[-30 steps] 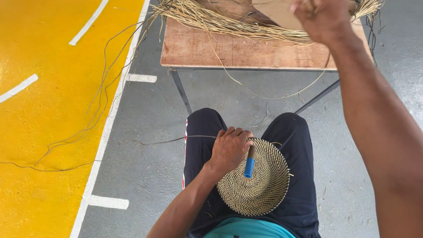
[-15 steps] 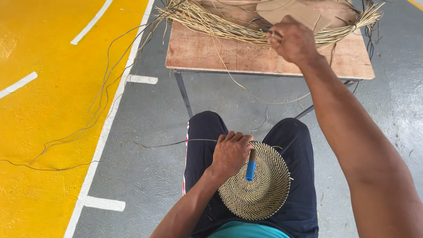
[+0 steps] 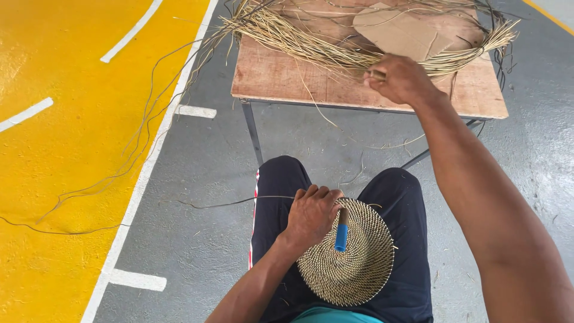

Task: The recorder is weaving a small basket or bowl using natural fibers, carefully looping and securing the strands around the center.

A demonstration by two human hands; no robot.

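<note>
Now one woven disc (image 3: 353, 263), left hand (image 3: 311, 215); right hand (image 3: 402, 78) grips straw bundle (image 3: 299, 42).

Your left hand (image 3: 311, 216) holds the disc (image 3: 350, 254) flat on your lap: round coiled weave, tan with dark stitching in concentric rings, tilted slightly toward you, its lower edge over your dark trousers. Under your fingers, across the disc's upper centre, lies the tool (image 3: 342, 232): short, wooden top, blue lower half, pointing down the disc. A thin dark strand (image 3: 227, 203) runs left from the disc past your knee. Your right hand (image 3: 402, 78) is closed on the fibres (image 3: 311, 45): a long bundle of pale dry straw, curved across the table, ends fanned out at left and right.
</note>
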